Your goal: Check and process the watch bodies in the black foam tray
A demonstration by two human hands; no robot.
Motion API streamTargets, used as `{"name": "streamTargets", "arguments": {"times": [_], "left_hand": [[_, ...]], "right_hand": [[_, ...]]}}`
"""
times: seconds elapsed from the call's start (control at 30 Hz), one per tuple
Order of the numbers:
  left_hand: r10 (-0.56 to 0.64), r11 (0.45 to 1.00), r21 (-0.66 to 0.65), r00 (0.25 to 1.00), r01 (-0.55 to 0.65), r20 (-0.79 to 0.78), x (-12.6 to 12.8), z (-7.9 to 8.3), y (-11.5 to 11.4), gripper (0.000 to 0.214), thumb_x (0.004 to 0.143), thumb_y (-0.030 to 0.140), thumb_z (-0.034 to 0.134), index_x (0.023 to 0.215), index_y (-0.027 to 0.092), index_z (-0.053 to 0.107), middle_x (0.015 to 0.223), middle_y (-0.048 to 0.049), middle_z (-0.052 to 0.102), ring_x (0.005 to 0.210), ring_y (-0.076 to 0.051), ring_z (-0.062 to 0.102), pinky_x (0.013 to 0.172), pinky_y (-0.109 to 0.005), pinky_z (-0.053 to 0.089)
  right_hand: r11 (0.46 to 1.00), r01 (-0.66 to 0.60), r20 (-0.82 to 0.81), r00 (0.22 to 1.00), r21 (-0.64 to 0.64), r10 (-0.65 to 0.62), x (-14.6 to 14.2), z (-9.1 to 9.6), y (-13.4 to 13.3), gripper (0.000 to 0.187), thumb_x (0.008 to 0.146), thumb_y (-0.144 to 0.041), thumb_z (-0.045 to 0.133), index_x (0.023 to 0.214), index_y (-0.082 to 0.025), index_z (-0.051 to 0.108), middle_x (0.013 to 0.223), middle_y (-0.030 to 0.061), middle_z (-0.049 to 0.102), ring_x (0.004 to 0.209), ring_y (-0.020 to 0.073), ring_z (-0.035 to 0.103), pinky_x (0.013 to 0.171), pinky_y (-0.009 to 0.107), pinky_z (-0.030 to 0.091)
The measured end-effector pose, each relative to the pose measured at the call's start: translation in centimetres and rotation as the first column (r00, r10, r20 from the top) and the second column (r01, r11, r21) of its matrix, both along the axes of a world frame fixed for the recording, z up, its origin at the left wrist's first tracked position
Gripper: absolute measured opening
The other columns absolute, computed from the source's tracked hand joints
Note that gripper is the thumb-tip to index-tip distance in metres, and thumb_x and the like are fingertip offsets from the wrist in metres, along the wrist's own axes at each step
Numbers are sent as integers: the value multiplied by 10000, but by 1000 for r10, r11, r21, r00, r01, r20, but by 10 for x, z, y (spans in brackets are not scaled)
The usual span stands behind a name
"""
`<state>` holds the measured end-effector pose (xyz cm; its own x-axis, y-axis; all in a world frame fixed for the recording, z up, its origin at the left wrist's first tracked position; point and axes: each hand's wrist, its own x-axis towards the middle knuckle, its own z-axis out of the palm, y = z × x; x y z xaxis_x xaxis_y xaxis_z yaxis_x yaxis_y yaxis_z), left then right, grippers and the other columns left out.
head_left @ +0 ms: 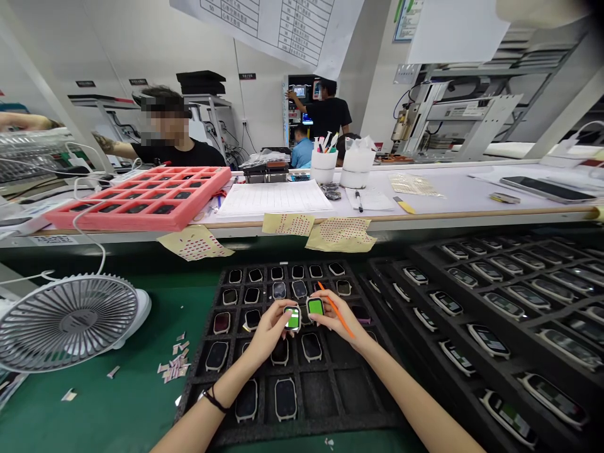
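Observation:
Above a black foam tray (349, 412) my left hand (268, 330) grips a smartwatch (292, 318) whose lit screen is green and white. Close beside it, my right hand (338, 314) has another smartwatch (315, 307) with a plain green screen between thumb and fingers. An orange pen-like stick (337, 311) is also tucked in the right hand, slanting across its back. Under both hands, strapless watches with dark screens (285, 398) sit in the tray's compartments; several front-right compartments show bare foam. My forearms cover part of the tray.
More foam trays of watches (509, 327) are stacked at the right. A white fan (75, 321) and small paper scraps (174, 365) are on the green mat at left. Beyond, a shelf carries a pink foam tray (141, 211), papers (276, 196) and pen cups (323, 167). Other people are behind it.

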<state>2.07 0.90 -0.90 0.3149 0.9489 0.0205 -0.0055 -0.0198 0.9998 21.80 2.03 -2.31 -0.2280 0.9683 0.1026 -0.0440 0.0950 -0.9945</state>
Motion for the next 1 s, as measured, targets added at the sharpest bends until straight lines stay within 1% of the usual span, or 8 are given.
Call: {"name": "streamTargets", "arguments": {"times": [0.1, 0.17, 0.23, 0.37, 0.5, 0.6, 0.83, 1.0], "left_hand": [[-58, 998, 24, 997, 57, 47, 1, -1, -1, 456, 822, 456, 585, 1185, 194, 501, 1011, -80, 603, 719, -158, 610, 536, -229, 435], [-80, 996, 38, 995, 78, 56, 2, -1, -2, 509, 818, 438, 601, 1247, 206, 455, 1110, -105, 581, 804, -179, 612, 586, -246, 457], [-92, 995, 48, 994, 90, 53, 2, -1, -2, 547, 809, 429, 618, 1276, 215, 430, 1149, -112, 567, 852, -188, 609, 613, -252, 463], [-69, 997, 43, 997, 67, 47, 2, -1, -2, 527, 806, 437, 622, 1248, 204, 454, 1084, -98, 593, 819, -183, 616, 578, -236, 448], [9, 999, 44, 1000, -10, 22, 0, 2, -1, 418, 827, 479, 571, 1128, 190, 535, 1020, -73, 601, 691, -143, 594, 499, -214, 409], [34, 998, 43, 999, -34, -7, 0, 5, -1, 412, 804, 503, 584, 1062, 182, 554, 929, -45, 599, 634, -118, 546, 483, -205, 402], [79, 996, 45, 997, -79, -9, 0, 8, -3, 383, 766, 502, 628, 975, 187, 568, 836, -17, 573, 658, -124, 523, 488, -195, 409], [108, 994, 27, 994, -107, -24, -1, 11, -3, 361, 799, 514, 576, 925, 176, 585, 814, -13, 565, 660, -120, 509, 479, -183, 405]], "right_hand": [[1000, -1, -11, 1000, 12, 1, 1, -1, 1, 391, 675, -342, 763, 983, -236, 546, 829, 3, 596, 638, 134, 586, 568, 269, 500], [1000, 19, -30, 999, 5, -19, 2, -1, 1, 371, 703, -362, 738, 993, -235, 544, 819, 5, 595, 610, 131, 585, 493, 239, 456], [999, 45, -54, 998, -14, -45, 3, 0, 2, 361, 720, -388, 715, 996, -231, 543, 800, 7, 591, 572, 126, 576, 421, 215, 389], [996, 79, -84, 993, -31, -81, 2, 3, 1, 356, 720, -416, 705, 978, -226, 550, 811, 10, 593, 553, 121, 563, 388, 206, 339], [996, 67, -84, 994, -55, -72, 1, 5, 0, 347, 725, -421, 697, 975, -228, 553, 776, 2, 588, 553, 126, 567, 392, 210, 336], [996, 61, -85, 994, -66, -66, 1, 6, -1, 348, 725, -419, 698, 974, -225, 551, 756, -4, 580, 551, 122, 569, 395, 205, 328], [995, 69, -84, 994, -77, -76, 1, 5, -1, 343, 728, -421, 694, 970, -224, 553, 737, -9, 579, 548, 124, 572, 397, 208, 328], [995, 70, -87, 993, -72, -76, 0, 5, -1, 335, 740, -421, 683, 975, -218, 558, 739, -11, 577, 541, 119, 573, 394, 204, 328]]}}
